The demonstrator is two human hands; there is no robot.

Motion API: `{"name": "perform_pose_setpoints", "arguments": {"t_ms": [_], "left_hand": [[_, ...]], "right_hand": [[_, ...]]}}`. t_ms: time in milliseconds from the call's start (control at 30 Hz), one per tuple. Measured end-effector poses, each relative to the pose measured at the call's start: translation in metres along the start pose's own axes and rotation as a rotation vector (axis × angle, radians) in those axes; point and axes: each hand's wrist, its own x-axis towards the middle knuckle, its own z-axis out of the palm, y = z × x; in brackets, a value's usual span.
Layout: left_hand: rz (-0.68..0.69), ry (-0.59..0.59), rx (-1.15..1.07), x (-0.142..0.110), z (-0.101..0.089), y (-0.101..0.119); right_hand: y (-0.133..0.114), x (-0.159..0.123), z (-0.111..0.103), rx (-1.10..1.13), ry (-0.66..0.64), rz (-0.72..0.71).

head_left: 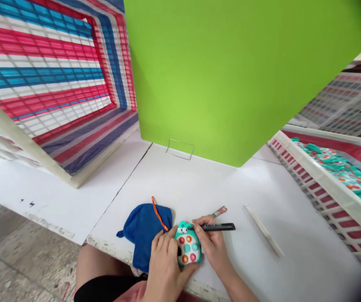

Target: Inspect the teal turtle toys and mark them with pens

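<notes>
Showing teal on the frog-shaped toy point(188, 245), dotted with red, orange and aqua circles over white. Glowing deep blue across the cloth pouch point(144, 235), trimmed by an orange cord point(158, 214). Gleaming black along the marker point(218, 227). Spreading lime green over the upright board point(231, 75). Repeating pink, blue and white stripes across the plastic crate point(42, 63) at left; running red and white along the lattice basket point(322, 197) at right.

- Nothing legible: no text, labels, brands or numbers
- Black marker point(217, 227), right of center: no readable print on barrel
- Small dark marks point(27, 203) on white tabletop point(61, 214), lower left: too small to read
</notes>
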Motion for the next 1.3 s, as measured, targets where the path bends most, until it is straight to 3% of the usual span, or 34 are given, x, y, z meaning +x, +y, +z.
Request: {"name": "perform_pose_setpoints", "arguments": {"t_ms": [800, 1300], "left_hand": [[-0.001, 0.004, -0.015, -0.0011, 0.0012, 0.0007], [-0.017, -0.012, -0.015, -0.0009, -0.0014, 0.0038]], "right_hand": [[-0.0027, -0.0029, 0.0054, 0.045, 0.032, 0.065], [0.0047, -0.003, 0.0002, -0.006, -0.033, 0.028]]}}
